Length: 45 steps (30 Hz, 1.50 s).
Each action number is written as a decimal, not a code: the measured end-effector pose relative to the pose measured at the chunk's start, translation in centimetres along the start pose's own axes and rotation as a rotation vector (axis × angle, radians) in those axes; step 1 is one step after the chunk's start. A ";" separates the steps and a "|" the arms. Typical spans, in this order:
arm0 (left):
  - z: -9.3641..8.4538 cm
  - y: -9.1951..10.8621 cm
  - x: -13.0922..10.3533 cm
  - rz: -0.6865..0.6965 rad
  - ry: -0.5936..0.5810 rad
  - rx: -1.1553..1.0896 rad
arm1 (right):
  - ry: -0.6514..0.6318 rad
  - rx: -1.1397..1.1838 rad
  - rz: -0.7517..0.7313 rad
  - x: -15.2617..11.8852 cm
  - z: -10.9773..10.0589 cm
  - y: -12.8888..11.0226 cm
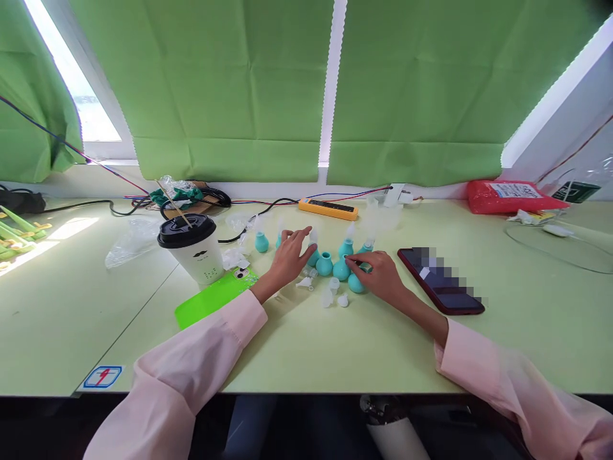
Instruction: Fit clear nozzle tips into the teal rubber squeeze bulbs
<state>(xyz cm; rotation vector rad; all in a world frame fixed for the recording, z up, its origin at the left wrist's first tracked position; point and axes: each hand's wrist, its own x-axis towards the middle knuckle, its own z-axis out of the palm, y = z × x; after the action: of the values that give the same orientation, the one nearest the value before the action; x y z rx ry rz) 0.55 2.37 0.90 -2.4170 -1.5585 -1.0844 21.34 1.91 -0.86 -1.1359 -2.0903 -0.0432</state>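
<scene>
Several small teal rubber squeeze bulbs stand in a cluster between my hands, some with clear tapered nozzles in their tops. My left hand point(287, 262) is at the cluster's left side, thumb and index finger apart beside a nozzle-topped bulb point(313, 255). An open-necked bulb point(324, 264) stands just right of it. My right hand point(380, 275) has its fingertips closed at the neck of another bulb point(341, 269). Beneath that hand sits one more bulb point(355, 283), partly covered. Loose translucent plastic pieces point(327, 297) lie in front of the cluster.
A lidded paper cup point(204, 259) stands at left by a bright green phone point(213, 303). At right lies a dark phone point(440, 281). Farther back are an orange power strip point(328, 209), cables and a red package point(514, 197). A teal bulb point(261, 242) stands left of the hands.
</scene>
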 end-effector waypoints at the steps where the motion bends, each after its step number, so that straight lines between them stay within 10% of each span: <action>1: 0.2 -0.1 0.1 -0.015 -0.003 -0.042 | -0.004 -0.016 -0.012 0.0 -0.1 0.0; 22: -2.4 1.3 0.0 -0.212 0.285 -0.420 | 0.012 0.007 0.008 0.1 -0.1 0.1; 28: -3.7 2.4 -0.1 -0.209 0.330 -0.622 | 0.247 0.024 -0.149 0.0 -0.8 -0.9; 37: -6.4 5.8 -1.0 -0.082 -0.057 -1.184 | 0.198 0.257 -0.296 -1.9 -3.1 -4.8; 45: -5.0 6.4 -2.2 0.000 -0.193 -0.674 | 0.111 0.156 -0.346 -2.7 -2.1 -5.2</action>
<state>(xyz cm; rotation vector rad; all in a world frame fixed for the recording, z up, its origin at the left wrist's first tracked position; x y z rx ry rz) 2.70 -4.50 5.30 -3.0120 -1.3956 -1.6324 19.66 -3.94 0.57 -0.6568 -2.1269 -0.1039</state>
